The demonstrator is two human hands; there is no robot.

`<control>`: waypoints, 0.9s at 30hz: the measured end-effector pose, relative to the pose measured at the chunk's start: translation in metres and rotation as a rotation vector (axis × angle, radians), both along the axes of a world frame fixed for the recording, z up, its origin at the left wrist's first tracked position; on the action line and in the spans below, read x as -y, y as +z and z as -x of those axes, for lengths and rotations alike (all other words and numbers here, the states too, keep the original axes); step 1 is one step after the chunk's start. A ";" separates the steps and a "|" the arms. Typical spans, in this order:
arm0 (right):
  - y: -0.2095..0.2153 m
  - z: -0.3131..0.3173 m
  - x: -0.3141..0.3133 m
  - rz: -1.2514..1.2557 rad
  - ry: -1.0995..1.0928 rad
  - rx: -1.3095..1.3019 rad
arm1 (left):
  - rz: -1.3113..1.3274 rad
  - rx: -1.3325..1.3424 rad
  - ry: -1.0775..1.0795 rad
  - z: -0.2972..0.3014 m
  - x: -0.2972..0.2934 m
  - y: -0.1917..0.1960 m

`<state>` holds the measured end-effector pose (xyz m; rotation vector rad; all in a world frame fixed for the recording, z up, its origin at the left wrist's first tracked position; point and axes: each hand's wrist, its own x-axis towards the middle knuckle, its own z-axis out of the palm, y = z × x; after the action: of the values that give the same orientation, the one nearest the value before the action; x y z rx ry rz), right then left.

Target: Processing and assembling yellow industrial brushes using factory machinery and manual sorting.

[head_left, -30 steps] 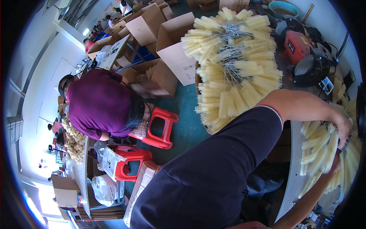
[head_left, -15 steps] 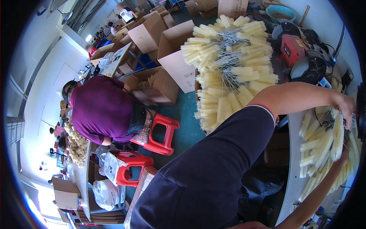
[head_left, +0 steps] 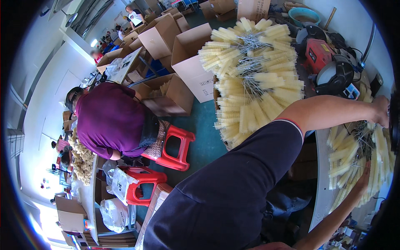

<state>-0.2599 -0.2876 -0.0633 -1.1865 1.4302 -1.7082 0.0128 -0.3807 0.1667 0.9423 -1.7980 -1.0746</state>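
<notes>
At tabletop (head_left: pixel 321 166) right edge: left hand (head_left: pixel 380 110) over, right hand (head_left: pixel 361 180) under loose bottle brushes (head_left: pixel 354 156), corralling the fan. Grip on either: cannot tell. Big brush pile (head_left: pixel 254 79) beyond.

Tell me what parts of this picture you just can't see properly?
- Left hand, head view: at the dark rim; fingers partly cut off, so its grip cannot be judged.
- Right hand, head view: pressed among the yellow brushes on the table; the bristles hide the fingertips.
- Pile of yellow brushes on the floor: what it rests on is hidden.
- Person in a purple shirt: bent over, hands hidden by the body.
- Far workers: too small.
</notes>
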 end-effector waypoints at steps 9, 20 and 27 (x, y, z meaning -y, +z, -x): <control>0.018 -0.004 -0.028 -0.097 -0.070 -0.006 | 0.027 -0.055 0.198 0.019 -0.019 0.002; 0.107 -0.182 -0.150 0.155 -0.153 -0.206 | -0.012 -0.191 0.283 0.049 -0.062 -0.001; 0.153 -0.234 -0.184 0.086 0.072 -0.190 | -0.125 -0.389 0.330 0.025 -0.143 0.019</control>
<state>-0.0256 -0.1039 0.0896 -1.4636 1.4166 -1.6585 -0.0123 -0.2373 0.1856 0.9842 -1.2236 -1.0784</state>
